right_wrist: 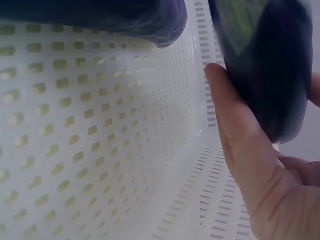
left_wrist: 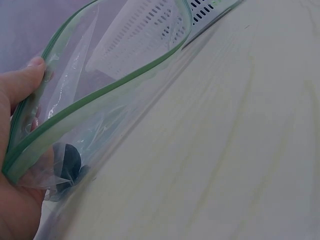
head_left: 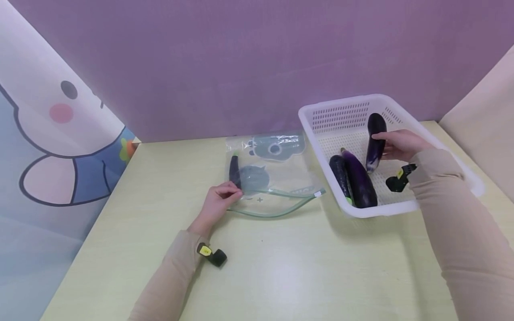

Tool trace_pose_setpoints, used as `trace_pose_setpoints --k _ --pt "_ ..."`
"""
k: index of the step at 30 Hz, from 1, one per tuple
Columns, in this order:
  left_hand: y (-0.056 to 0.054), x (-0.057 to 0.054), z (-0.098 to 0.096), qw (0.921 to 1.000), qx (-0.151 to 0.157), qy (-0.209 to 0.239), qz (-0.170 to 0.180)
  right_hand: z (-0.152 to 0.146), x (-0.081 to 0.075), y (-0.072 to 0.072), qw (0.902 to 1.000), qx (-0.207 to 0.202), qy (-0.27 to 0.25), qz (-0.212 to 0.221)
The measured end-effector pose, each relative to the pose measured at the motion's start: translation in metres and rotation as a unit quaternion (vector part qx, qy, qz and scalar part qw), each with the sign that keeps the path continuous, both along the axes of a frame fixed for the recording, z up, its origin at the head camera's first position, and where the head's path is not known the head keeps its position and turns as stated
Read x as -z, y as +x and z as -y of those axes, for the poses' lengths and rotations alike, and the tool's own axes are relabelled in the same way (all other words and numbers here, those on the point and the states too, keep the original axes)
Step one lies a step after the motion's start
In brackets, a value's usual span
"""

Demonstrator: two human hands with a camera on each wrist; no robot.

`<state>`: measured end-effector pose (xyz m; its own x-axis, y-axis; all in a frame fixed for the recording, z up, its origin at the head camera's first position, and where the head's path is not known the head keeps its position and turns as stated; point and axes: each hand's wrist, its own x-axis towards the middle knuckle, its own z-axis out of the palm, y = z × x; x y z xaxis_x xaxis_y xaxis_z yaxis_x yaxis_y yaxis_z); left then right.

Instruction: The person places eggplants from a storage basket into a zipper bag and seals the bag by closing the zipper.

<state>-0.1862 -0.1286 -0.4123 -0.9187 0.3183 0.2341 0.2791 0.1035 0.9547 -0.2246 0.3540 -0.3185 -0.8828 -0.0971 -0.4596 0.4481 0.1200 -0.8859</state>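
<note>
My right hand (head_left: 401, 145) grips a dark purple eggplant (head_left: 376, 138) with a pale, mottled lower end, held up over the white basket (head_left: 445, 156). In the right wrist view the thumb and fingers lie on either side of that eggplant (right_wrist: 272, 75). A bigger purple eggplant (head_left: 358, 180) and a slim dark vegetable (head_left: 340, 174) with a green tip lie side by side in the basket. My left hand (head_left: 218, 200) pinches the left edge of a clear zip bag (head_left: 277, 178), whose green-rimmed mouth (left_wrist: 115, 82) gapes. Inside the bag is a slim dark vegetable (head_left: 234, 171).
The basket's perforated wall stands just right of the bag on the pale table (head_left: 261, 267). A purple backdrop (head_left: 241, 67) rises behind both. On the left hangs a cartoon-printed cloth (head_left: 52, 133), and a pale cloth (head_left: 482, 129) hangs on the right.
</note>
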Motion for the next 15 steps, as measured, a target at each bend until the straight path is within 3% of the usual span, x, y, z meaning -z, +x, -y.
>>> trace_pose_setpoints --k 15 --pt "0.0012 -0.0006 0.0 0.9999 0.005 0.003 0.01 -0.002 0.0019 -0.0047 0.998 0.011 -0.061 0.013"
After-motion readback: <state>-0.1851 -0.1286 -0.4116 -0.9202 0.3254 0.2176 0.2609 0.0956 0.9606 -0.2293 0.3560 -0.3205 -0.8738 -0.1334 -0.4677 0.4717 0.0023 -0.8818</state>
